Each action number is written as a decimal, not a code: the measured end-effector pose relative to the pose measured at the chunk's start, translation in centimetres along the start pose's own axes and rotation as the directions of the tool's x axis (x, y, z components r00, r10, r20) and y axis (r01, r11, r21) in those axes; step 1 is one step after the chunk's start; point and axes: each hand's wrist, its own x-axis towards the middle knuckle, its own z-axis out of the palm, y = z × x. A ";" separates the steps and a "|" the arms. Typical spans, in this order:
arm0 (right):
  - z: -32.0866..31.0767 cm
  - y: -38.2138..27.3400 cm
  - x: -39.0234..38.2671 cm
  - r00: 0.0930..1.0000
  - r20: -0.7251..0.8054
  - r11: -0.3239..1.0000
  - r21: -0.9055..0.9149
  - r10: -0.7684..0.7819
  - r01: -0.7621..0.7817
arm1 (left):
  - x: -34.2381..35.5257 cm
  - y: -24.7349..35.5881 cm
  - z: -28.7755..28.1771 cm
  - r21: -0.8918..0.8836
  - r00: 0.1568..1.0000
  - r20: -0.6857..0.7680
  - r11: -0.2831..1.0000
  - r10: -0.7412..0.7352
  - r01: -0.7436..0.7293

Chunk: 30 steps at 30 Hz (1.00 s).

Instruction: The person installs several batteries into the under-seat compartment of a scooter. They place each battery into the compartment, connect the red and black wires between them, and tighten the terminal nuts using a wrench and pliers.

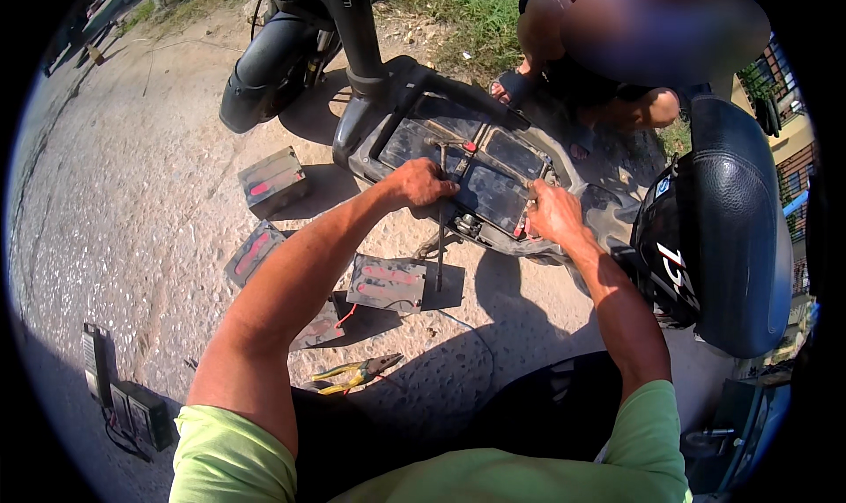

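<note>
My left hand [425, 183] is closed over the batteries in the scooter's open floor compartment, its fingers around a thin T-shaped metal rod [441, 239]. The rod's crossbar lies over the batteries, and its shaft reaches down past the scooter's near side. At the right end of the compartment, my right hand [555, 210] has its fingers curled beside a dark battery [493, 193]; what they grip is hidden. Another dark battery [514, 153] sits behind that one. Red parts show at the batteries' edges near both hands.
Loose grey batteries with red patches, one [388, 283] nearest the scooter [352, 137], lie on the rough ground. Yellow-handled pliers [357, 373] lie in front of me. A person crouches beyond the scooter. The black seat [736, 221] rises at right; dark boxes [141, 413] stand lower left.
</note>
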 end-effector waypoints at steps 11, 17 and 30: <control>-1.2 -1.2 -0.5 0.995 0.016 0.995 0.027 0.098 -0.098 | -0.2 -0.2 -0.1 -0.040 1.000 0.011 0.999 -0.012 0.013; -0.6 -0.3 0.0 0.996 0.058 0.998 -0.028 0.066 -0.064 | -0.3 0.7 -0.3 0.042 0.998 0.037 0.997 -0.058 0.057; 0.2 0.9 -0.2 0.999 -0.004 0.998 0.032 -0.050 0.050 | -0.1 0.5 -0.2 0.022 0.996 0.046 0.997 -0.078 0.078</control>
